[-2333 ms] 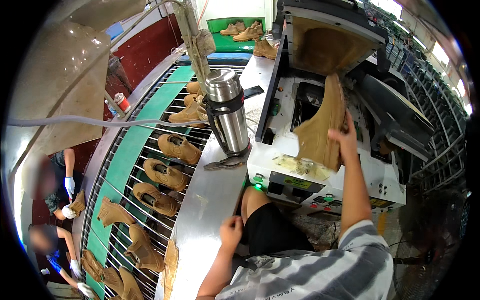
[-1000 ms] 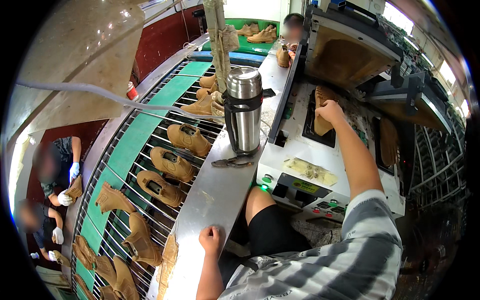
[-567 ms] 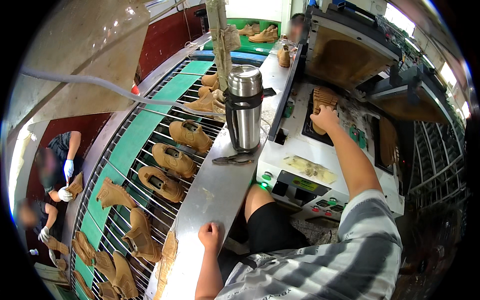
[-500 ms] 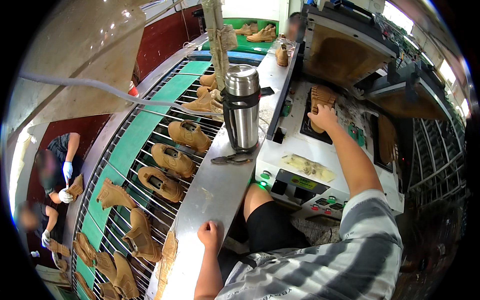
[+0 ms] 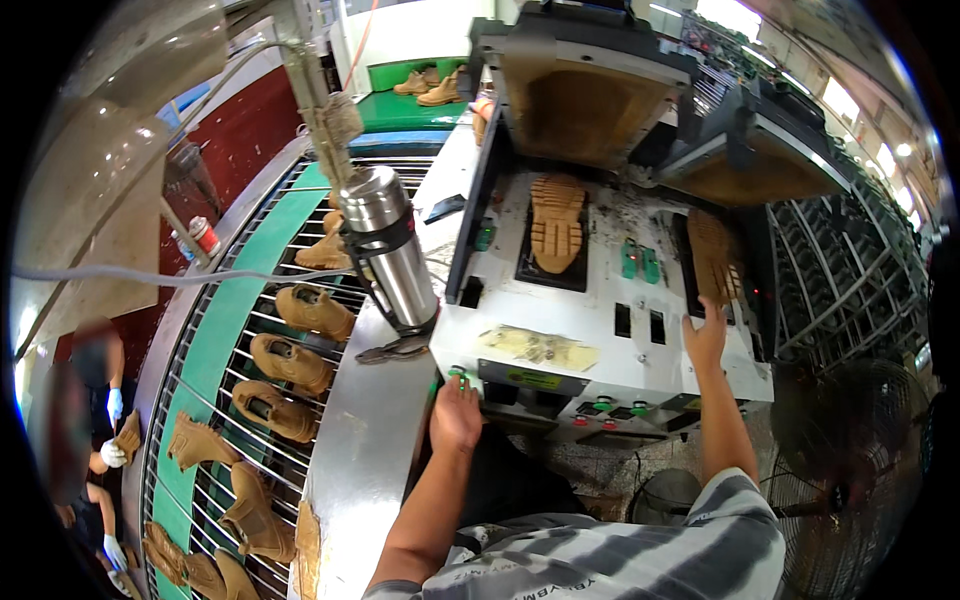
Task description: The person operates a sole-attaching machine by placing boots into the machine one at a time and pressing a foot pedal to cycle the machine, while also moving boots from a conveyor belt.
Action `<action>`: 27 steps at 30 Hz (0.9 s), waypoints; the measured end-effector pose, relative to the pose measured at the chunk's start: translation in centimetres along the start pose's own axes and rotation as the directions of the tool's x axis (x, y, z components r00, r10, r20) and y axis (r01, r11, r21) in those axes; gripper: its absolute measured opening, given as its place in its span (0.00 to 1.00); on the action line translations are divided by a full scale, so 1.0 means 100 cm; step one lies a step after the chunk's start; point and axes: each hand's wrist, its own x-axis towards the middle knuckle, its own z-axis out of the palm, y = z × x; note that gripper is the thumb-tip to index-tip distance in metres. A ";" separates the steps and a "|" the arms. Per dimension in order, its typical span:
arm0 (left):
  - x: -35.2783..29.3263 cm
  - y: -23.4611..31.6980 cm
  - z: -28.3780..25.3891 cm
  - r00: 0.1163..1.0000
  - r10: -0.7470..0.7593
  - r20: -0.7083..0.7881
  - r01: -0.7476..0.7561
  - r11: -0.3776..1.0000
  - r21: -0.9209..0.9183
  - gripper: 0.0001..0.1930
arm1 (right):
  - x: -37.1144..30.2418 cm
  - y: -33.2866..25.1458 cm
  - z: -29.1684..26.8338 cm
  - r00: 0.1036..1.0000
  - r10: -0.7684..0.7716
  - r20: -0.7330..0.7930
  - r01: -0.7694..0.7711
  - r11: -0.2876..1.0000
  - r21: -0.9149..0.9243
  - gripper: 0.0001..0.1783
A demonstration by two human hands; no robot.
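Right hand [image 5: 708, 332], fingers spread, has released the seated, sole-up boot [image 5: 557, 224] for the second sole [image 5: 713, 252]; left hand [image 5: 456, 415], fingers together, at green button [image 5: 457, 371].

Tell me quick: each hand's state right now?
Left hand: open, fingertips at the green button, holding nothing visible.
Right hand: open at the near end of the rightmost sole; contact unclear.

Pretty loud shirt [image 5: 625, 550] tbh: whitish with fat smudgy grey stripes, short sleeves [image 5: 735, 500], dark lettering [image 5: 592, 587]. Black shorts [image 5: 515, 478] just beyond the shirt.
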 end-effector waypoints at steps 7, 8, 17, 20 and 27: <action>-0.044 0.006 -0.077 0.994 -0.105 0.000 0.100 0.949 0.300 0.23 | 0.114 0.021 -0.024 0.866 0.471 0.170 -0.387 0.844 -0.370 0.51; -0.058 0.010 -0.085 0.996 -0.065 -0.059 0.082 0.928 0.363 0.21 | 0.126 0.013 -0.025 0.781 0.564 0.268 -0.428 0.797 -0.427 0.53; -0.133 0.055 -0.177 0.926 0.151 -0.345 -0.024 0.937 0.348 0.14 | 0.114 0.033 -0.042 0.867 0.474 0.156 -0.471 0.880 -0.053 0.50; -0.138 0.042 -0.177 0.941 0.135 -0.312 -0.012 0.931 0.366 0.17 | 0.042 0.063 -0.024 0.935 0.298 -0.190 -0.263 0.946 0.190 0.49; -0.128 0.023 -0.114 1.000 -0.003 -0.001 0.003 0.813 0.582 0.22 | -0.045 0.089 -0.026 0.904 0.427 -0.037 -0.356 0.797 0.488 0.30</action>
